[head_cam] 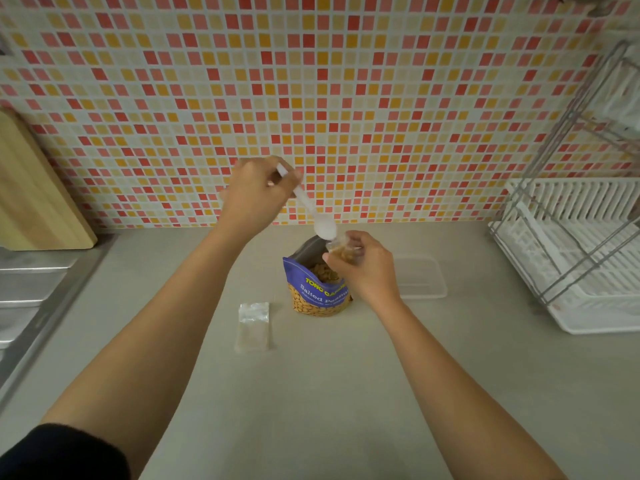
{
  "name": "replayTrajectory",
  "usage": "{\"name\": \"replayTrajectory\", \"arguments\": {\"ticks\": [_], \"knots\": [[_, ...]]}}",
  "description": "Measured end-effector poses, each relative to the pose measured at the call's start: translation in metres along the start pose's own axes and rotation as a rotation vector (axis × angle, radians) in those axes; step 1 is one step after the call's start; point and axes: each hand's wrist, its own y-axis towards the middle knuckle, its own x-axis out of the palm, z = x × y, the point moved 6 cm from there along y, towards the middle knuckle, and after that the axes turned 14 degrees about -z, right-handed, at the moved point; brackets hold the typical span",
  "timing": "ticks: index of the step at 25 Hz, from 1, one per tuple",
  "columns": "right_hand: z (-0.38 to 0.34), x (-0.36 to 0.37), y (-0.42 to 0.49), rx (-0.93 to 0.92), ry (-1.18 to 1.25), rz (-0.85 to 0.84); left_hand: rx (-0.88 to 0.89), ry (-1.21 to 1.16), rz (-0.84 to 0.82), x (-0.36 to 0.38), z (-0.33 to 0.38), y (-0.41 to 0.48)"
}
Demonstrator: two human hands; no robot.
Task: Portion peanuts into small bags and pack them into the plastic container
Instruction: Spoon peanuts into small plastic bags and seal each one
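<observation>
Sink of stainless steel [27, 296] at the far left edge, and above it a pale wooden cutting board [31, 188] leaning on the wall of red, orange and cream mosaic tiles [381, 98]. Moving across the grey countertop [311, 393], there's a small flat clear plastic bag [254, 325] lying on its own, long axis running away from the person, shiny end at the far side. Now the left hand [258, 197], raised in front of the tiles, fingers curled and pinching the handle of a white plastic spoon [320, 223]. The spoon runs on a diagonal, handle end up and to the left at the hand, bowl pointing down and to the right. That bowl sits right at the mouth of the small clear bag of peanuts [341, 249]. Below, the blue foil pouch of salted peanuts [318, 285] stands upright on the counter, top open and facing up, label toward the person, nuts showing inside. The right hand [367, 268] is over the pouch's right shoulder, fingers and thumb curled round the little bag, holding it upright with its opening up toward the spoon. Just right of that hand, the clear rectangular plastic container [420, 277] rests on the counter, long side running left to right. Whether anything is in it I cannot tell. Far right, a white plastic dish rack with wire frame [571, 254] by the wall.
</observation>
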Motion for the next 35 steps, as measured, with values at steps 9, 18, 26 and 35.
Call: {"name": "replayTrajectory", "arguments": {"ticks": [9,18,26,35], "knots": [[0.003,-0.019,0.0,0.103,0.291,-0.11,-0.367,0.155,-0.322,0.077,-0.084,-0.024],[-0.028,-0.059,-0.017,-0.143,0.17,-0.014,0.064,0.299,-0.029,0.092,-0.009,-0.052],[-0.018,-0.102,-0.016,-0.124,0.229,-0.051,-0.115,-0.268,-0.256,0.133,0.019,-0.056],[0.057,-0.146,-0.019,0.053,0.361,-0.294,-0.277,-0.755,-0.333,0.228,0.03,-0.068]]}}
